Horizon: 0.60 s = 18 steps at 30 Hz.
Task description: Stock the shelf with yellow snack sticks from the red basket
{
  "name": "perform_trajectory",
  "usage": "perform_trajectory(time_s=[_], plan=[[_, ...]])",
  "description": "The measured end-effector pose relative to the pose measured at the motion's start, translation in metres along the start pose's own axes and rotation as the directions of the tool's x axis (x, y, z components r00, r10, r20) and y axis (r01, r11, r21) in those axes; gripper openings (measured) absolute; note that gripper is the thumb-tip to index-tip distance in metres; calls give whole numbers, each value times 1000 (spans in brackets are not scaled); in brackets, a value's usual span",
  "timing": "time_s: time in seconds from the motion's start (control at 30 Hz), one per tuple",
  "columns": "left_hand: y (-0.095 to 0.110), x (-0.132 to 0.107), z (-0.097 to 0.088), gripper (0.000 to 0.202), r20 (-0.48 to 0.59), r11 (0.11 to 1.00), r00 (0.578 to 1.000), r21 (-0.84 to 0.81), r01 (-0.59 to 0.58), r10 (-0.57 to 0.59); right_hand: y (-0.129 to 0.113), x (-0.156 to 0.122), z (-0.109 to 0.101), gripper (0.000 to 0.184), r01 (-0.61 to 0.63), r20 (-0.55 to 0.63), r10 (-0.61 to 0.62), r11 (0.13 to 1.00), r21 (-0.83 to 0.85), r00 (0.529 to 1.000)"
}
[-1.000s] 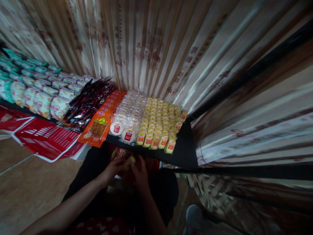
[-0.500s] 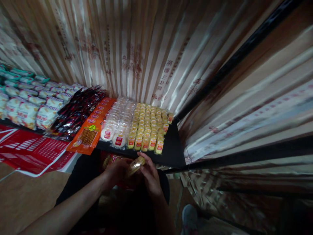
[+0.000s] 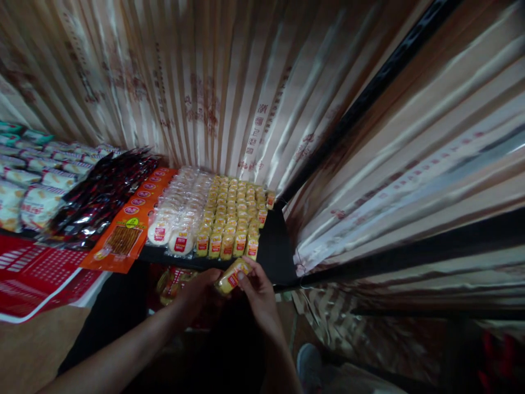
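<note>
A small yellow wrapped snack cake (image 3: pixel 232 277) with a red label is held between my two hands, just in front of the shelf edge. My right hand (image 3: pixel 259 287) pinches its right end between thumb and fingers. At its left end is my left hand (image 3: pixel 205 287), closed, with its fingertips partly hidden behind the wrapper. Past the hands, rows of the same yellow wrapped cakes (image 3: pixel 227 219) stand close together on a black shelf (image 3: pixel 276 246). To their left lie clear packs of round white cakes (image 3: pixel 180 241).
An orange snack bag (image 3: pixel 123 235), dark shiny packets (image 3: pixel 98 202) and white snack bags (image 3: pixel 41 205) continue leftward. A red basket (image 3: pixel 36 279) stands below them. More packs (image 3: pixel 174 284) sit low under the shelf. Pleated curtain (image 3: pixel 229 98) and dark poles (image 3: pixel 356 115) enclose the back and right.
The snack cake has been turned so its red label now faces up, still between both hands. The view has shifted to the right, moving the shelf goods leftward.
</note>
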<state>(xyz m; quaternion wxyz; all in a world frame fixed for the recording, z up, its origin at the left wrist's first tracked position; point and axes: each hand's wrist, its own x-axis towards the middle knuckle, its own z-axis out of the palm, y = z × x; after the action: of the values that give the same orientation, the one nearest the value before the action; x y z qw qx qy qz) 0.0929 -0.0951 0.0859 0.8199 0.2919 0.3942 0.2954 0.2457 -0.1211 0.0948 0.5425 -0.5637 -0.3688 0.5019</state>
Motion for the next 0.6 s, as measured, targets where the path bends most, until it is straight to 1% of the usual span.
perform_trajectory(time_s=[0.1,0.13,0.2,0.27,0.33,0.4,0.43,0.47,0.5,0.53,0.57,0.6], plan=[[10,0,20,36,-26,962,995,258,-88,98,-4,5,-10,52,53,-76,-54,998,-18,996],[10,3,27,37,-27,949,992,296,-110,123,-4,7,-13,56,76,-113,-78,997,-17,991],[8,13,40,39,-16,952,986,264,-158,168,-4,10,-20,58,113,-162,-112,994,-3,980],[3,26,54,42,-2,964,981,187,-190,194,-2,11,-27,49,118,-155,-115,993,11,981],[-3,40,67,42,18,964,978,163,-210,210,3,13,-36,38,102,-145,-100,995,8,984],[-7,53,79,38,45,948,975,230,-221,216,7,16,-47,35,85,-185,-83,996,2,979],[-9,57,83,37,54,925,973,303,-229,224,10,19,-53,37,79,-221,-76,997,3,972],[-10,60,86,38,50,882,967,400,-249,250,12,23,-60,40,73,-263,-69,997,2,962],[-11,62,89,42,42,812,952,511,-282,304,14,28,-67,44,65,-310,-62,998,-2,949],[-12,63,92,47,45,714,924,621,-324,380,16,35,-73,47,59,-355,-60,998,-12,933],[-13,63,94,52,70,598,884,712,-369,461,17,42,-80,49,59,-393,-67,998,-32,917],[-13,63,96,57,123,479,842,775,-412,525,19,51,-85,50,64,-416,-83,996,-61,906]])
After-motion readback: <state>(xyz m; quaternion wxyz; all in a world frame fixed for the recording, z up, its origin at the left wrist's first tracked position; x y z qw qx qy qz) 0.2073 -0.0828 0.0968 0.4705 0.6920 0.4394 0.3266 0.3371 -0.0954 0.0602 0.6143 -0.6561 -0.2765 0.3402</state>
